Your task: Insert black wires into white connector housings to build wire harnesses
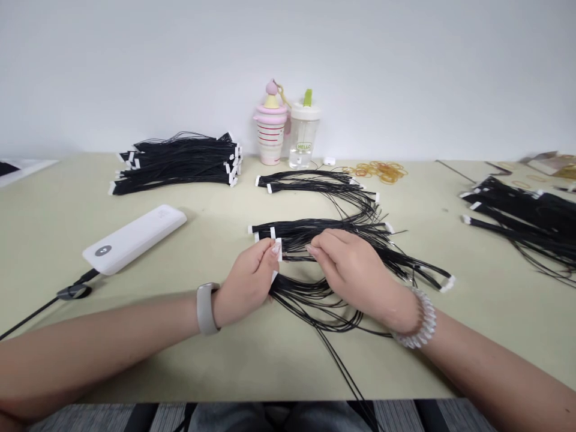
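Note:
My left hand [249, 273] pinches a white connector [279, 249] at the end of a black wire harness, with the thumb pressed on it. A few centimetres to the right, the closed fingers of my right hand [348, 264] grip thin black wires [297, 258] running out of that connector. A loop of black wires [310, 294] hangs below, and some strands trail over the table's front edge. Just behind my hands lies a bundle of black harnesses [297, 228] with white end connectors; my right hand partly covers it.
Behind stand a pink cup [270, 135] and a clear bottle [303, 135], with yellow rubber bands [387, 172] to their right. Harness piles lie at back left [180, 162] and right [531, 210]; another bundle [306, 181] is mid-table. A white power bank [135, 237] with a cable lies left.

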`<state>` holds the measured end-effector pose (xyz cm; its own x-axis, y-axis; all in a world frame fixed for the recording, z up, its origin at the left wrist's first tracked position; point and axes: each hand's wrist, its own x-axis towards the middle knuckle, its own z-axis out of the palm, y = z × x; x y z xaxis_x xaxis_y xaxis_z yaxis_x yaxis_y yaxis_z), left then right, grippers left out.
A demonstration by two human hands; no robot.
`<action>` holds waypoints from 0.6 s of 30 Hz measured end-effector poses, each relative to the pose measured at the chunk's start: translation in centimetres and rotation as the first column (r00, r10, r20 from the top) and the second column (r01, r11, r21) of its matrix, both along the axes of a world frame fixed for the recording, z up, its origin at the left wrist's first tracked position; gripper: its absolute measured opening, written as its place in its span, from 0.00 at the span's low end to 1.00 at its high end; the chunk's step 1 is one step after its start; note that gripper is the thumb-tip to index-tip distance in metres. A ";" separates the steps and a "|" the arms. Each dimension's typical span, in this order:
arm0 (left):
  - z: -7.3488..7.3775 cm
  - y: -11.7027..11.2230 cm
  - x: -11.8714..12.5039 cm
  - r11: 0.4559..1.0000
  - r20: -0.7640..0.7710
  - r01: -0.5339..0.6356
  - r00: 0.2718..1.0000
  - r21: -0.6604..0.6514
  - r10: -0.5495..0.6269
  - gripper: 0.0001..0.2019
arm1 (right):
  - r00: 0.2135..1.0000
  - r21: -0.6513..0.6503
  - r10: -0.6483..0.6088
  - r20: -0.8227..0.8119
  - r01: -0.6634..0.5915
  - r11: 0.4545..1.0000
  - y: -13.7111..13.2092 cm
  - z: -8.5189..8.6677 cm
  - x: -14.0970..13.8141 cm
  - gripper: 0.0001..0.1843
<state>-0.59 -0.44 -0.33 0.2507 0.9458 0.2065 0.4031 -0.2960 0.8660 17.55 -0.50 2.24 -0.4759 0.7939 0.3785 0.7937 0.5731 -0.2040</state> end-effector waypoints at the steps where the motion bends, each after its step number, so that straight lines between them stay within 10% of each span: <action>1: 0.0 0.0 0.0 1.000 -0.002 0.000 1.000 0.003 0.000 0.17 | 1.000 -0.013 -0.007 -0.007 0.006 1.000 0.0 0.0 0.0 0.13; 18: 0.0 -0.1 0.0 1.000 0.014 -0.001 1.000 -0.015 0.002 0.17 | 1.000 -0.019 -0.015 -0.015 0.014 1.000 0.0 -0.1 0.1 0.14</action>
